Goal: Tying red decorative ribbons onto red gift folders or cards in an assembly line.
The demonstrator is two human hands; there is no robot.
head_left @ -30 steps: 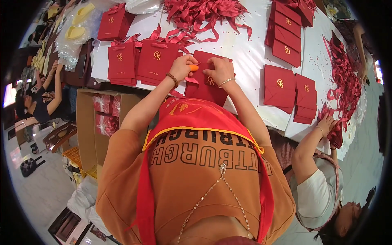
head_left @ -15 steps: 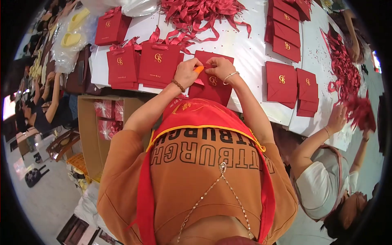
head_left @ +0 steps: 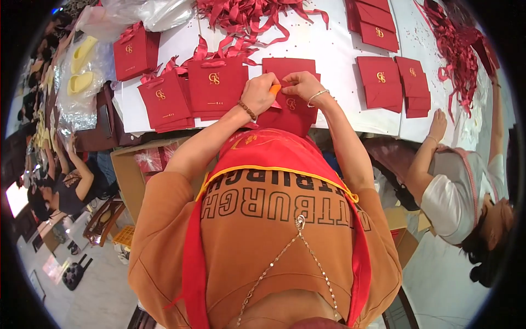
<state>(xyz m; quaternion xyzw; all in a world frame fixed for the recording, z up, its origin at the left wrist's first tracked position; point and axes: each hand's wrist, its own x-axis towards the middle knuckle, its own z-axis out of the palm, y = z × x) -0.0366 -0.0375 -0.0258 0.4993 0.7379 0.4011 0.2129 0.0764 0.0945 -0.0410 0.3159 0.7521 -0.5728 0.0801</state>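
Atop a flat red paper bag (head_left: pixel 290 107), both hands (head_left: pixel 282 90) pinch.

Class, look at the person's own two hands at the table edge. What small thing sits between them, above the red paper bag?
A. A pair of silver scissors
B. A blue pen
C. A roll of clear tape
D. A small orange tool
D: a small orange tool shows between the left hand and the right hand, both resting on the red paper bag.

Bag (head_left: pixel 290 107): on table (head_left: pixel 350 82), under both hands
Bowed bags (head_left: pixel 189 93): left of it
Flat bags (head_left: pixel 394 82): right
Ribbons (head_left: pixel 252 16): behind
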